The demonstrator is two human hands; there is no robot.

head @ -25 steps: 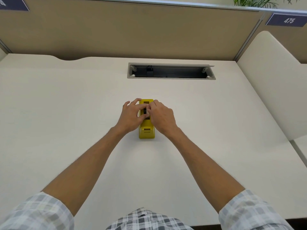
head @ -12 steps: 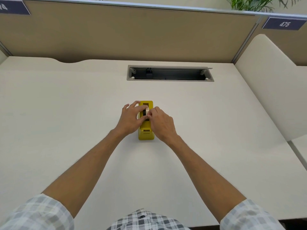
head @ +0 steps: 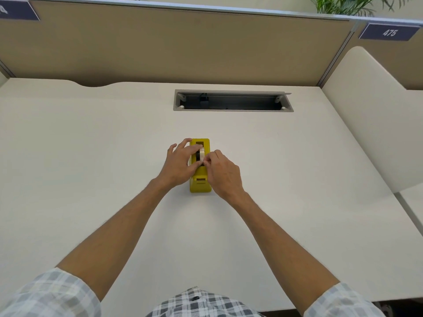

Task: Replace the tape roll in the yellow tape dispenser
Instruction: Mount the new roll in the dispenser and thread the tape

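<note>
Head view: yellow tape dispenser [head: 199, 181] sits mid-desk [head: 91, 156], tape roll [head: 201, 153] standing on edge in its well; left hand [head: 179, 164] has thumb and fingers closed around the roll's left side, right hand [head: 223, 171] pinching at its near right edge — whether on the roll or a loose tape end, can't tell. To do this step well, I'd lift or seat the roll straight and level so the core clears the side slots, with one hand bracing the base. Dispenser is a smooth blocky plastic body, roll a thin glossy pale ring around a dark core, desk matte off-white.

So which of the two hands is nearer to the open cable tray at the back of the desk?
Left. The left hand reaches further back along the yellow dispenser; the right hand sits nearer the person, further from the cable tray.
</note>
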